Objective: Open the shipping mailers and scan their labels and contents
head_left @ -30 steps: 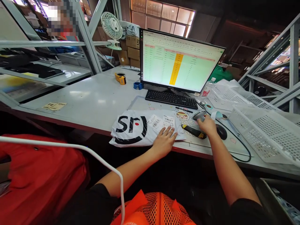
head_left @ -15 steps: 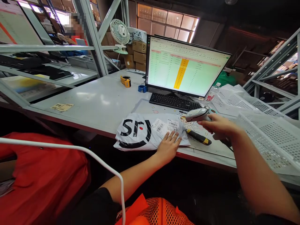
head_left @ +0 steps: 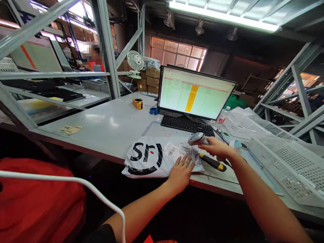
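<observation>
Flat on the "SF" mailer (head_left: pixel 149 158), left hand (head_left: pixel 180 172) unclenched; right hand (head_left: pixel 215 147) gripping barcode scanner (head_left: pixel 197 138) over labels (head_left: pixel 180 150).

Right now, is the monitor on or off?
On: the monitor shows a lit green spreadsheet with an orange column, above the keyboard.

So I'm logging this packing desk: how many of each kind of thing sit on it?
Parcel bags: 1
Scanners, in the right hand: 1
Box cutters: 1
Monitors: 1
Keyboards: 1
Tape rolls: 2
White baskets: 2
Bottles: 1
Total: 10
</observation>
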{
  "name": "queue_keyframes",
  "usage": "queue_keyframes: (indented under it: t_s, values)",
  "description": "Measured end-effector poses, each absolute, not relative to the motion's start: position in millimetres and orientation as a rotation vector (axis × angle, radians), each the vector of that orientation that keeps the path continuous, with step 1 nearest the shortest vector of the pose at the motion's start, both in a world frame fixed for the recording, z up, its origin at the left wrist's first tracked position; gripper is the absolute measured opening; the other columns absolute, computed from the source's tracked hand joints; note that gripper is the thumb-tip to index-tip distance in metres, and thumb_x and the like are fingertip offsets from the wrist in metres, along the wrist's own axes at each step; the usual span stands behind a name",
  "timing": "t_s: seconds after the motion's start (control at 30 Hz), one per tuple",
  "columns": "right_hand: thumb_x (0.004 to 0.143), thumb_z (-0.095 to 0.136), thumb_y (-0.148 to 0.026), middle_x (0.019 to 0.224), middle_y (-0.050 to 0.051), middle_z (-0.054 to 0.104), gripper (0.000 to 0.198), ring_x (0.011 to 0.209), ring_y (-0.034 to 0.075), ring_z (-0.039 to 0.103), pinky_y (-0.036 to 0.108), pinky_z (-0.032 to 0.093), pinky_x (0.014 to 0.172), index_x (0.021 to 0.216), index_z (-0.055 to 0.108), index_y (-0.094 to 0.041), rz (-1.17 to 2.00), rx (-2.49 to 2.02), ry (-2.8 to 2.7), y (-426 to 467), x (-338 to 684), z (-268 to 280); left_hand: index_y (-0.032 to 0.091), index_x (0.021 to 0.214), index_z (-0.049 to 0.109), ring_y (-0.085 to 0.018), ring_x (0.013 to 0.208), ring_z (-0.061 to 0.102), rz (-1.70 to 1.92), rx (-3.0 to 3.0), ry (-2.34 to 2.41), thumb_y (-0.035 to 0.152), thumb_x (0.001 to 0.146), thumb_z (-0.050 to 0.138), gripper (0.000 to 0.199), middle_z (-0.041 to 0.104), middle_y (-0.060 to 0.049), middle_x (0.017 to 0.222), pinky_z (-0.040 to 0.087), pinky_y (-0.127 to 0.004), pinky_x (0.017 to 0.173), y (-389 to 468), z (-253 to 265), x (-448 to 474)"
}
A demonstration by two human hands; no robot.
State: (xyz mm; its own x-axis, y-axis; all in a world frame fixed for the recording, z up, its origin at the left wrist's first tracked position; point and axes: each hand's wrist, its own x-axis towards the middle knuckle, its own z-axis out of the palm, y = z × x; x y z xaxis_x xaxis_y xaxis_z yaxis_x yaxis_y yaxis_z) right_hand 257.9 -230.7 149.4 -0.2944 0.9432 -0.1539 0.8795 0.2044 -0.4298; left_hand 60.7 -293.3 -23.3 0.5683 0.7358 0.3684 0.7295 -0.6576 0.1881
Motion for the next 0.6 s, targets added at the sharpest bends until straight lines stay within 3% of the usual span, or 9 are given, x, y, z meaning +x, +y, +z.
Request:
queue_keyframes:
  t_s: [0.17,0.37,0.5,0.6]
  values:
    - [0.101,0.059,-0.043,0.120,0.020,0.073,0.039,0.110,0.033,0.070,0.034,0.052,0.086,0.121,0.067,-0.011,0.009,-2.259,-1.973,-194.9,304.4,90.5,0.023,0.155,0.056,-0.030,0.157,0.037,0.640,2.717,1.307,0.022,0.106,0.048,0.049,0.045,-0.010,0.165,0.031,-0.052,0.130,-278.9,-19.4,43.2]
    - [0.101,0.055,-0.038,0.133,0.027,0.065,0.056,0.122,0.035,0.067,0.042,0.051,0.098,0.146,0.049,-0.004,-0.067,-2.457,-1.723,-183.2,342.4,40.7,0.025,0.152,0.059,-0.030,0.155,0.039,0.726,2.653,1.368,0.021,0.105,0.052,0.048,0.047,-0.008,0.163,0.034,-0.054,0.129,-263.1,-15.2,12.4]
    - [0.102,0.053,-0.050,0.134,0.029,0.064,0.061,0.127,0.041,0.063,0.049,0.050,0.103,0.143,0.054,-0.005,-0.099,-2.478,-1.637,-174.0,337.9,49.6,0.025,0.149,0.062,-0.030,0.153,0.043,0.802,2.641,1.395,0.027,0.106,0.053,0.043,0.051,-0.007,0.160,0.037,-0.055,0.128,-263.8,-16.8,11.7]
    - [0.103,0.050,-0.046,0.136,0.027,0.064,0.057,0.131,0.040,0.059,0.049,0.045,0.109,0.143,0.057,-0.007,-0.139,-2.299,-1.685,-163.7,314.6,67.3,0.024,0.148,0.062,-0.029,0.153,0.044,0.802,2.641,1.403,0.025,0.106,0.054,0.043,0.052,-0.006,0.161,0.037,-0.054,0.128,-265.0,-16.6,14.0]
